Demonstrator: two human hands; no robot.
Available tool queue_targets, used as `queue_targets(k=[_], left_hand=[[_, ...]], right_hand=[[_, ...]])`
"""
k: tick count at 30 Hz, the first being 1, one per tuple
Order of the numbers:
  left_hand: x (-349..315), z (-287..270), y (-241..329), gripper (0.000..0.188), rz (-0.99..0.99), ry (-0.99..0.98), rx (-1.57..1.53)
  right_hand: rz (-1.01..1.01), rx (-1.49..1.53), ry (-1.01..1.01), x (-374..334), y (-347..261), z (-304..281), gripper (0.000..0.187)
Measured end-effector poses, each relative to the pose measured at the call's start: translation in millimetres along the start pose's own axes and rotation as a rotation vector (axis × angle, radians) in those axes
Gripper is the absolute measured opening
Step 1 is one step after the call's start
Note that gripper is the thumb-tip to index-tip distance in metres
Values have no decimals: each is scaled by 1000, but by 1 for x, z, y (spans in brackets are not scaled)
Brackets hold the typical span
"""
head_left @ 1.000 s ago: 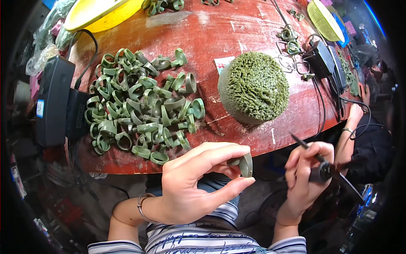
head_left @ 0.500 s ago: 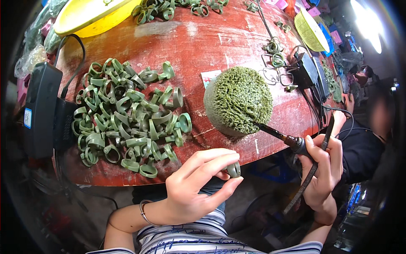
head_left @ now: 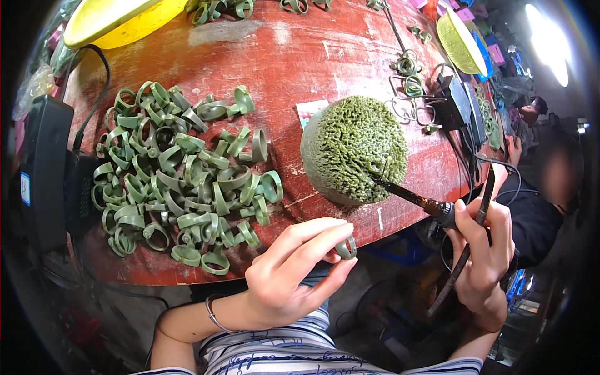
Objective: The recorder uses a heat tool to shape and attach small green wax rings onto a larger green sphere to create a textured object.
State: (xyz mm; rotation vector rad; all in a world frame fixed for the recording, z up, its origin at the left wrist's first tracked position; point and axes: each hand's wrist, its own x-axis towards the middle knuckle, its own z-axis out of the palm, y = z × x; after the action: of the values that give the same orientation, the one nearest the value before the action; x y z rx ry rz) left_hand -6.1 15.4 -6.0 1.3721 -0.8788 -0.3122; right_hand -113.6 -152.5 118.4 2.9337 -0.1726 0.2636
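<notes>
My left hand (head_left: 289, 272) pinches a small dark green ring (head_left: 346, 249) between thumb and fingers, just off the table's near edge. In my right hand (head_left: 482, 256) is a soldering iron (head_left: 444, 212) with a dark handle. Its dark, glossy tip meets the lower right side of a rough, porous green lump (head_left: 359, 147), which sits on the table in what looks like a rounded pale holder. A long, narrow dark strip like a flat file (head_left: 447, 287) also passes through my right hand's fingers. Left of the lump lies a heap of green rings (head_left: 187, 175).
The red, worn table (head_left: 300, 69) carries a yellow basin (head_left: 119, 31) at far left and a yellow-green basket (head_left: 461, 44) at far right. A black power box (head_left: 50, 156) stands left, another black box (head_left: 455, 103) right, with cables. A person in dark clothing (head_left: 531, 219) sits at right.
The view has shifted slightly, so the ring heap and basin sit further left in the picture. Both hands keep their grips, and the iron's tip stays at the green lump.
</notes>
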Motion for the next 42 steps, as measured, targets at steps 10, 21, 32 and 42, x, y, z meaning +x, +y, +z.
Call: queue_targets(k=[10,21,32,42], left_hand=[[1,-3,2,41,-42,-11,-57],[-2,-6,1,43,-124,11,-220],[2,-7,1,42,-129,-4,-185],[2,-7,2,43,-136,-18,-158]], right_hand=[[8,121,79,-10,7,10,40],[58,273,-29,-24,-7,-6,44],[63,293,-43,-27,-7,-3,38],[73,284,-48,-26,-9,-5,37]])
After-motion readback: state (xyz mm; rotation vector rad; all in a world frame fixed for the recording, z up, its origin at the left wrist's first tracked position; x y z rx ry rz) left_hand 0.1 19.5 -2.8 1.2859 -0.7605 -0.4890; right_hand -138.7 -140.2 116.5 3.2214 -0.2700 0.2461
